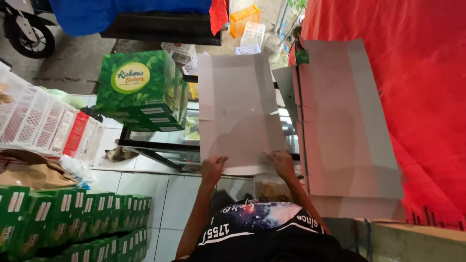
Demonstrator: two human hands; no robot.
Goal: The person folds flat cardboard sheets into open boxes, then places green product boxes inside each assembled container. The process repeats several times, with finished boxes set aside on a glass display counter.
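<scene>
The left hand [212,166] pinches the near left corner of a flat grey card sheet [238,111], fingers curled and closed on its edge. The right hand [280,162] grips the near right corner the same way, fingers shut on the card. The sheet is held out in front of the person, creased across its middle, with its far half reaching toward the top of the view. It hangs over a glass case [160,145] with a dark frame and does not seem to rest on anything.

Just right of the sheet lies a stack of the same grey sheets [344,126], its left edge nearly touching the held one. The stack sits on a red cloth [427,97] that fills the right side.

Left of the sheet, a green printed box [141,90] stands on the glass case, close to the sheet's left edge. Farther left are white and red plastic crates [43,121]. At the near left, rows of small green boxes [73,218] are stacked beside a white tiled floor [160,194], which offers the only open room, below the hands and to the left.
</scene>
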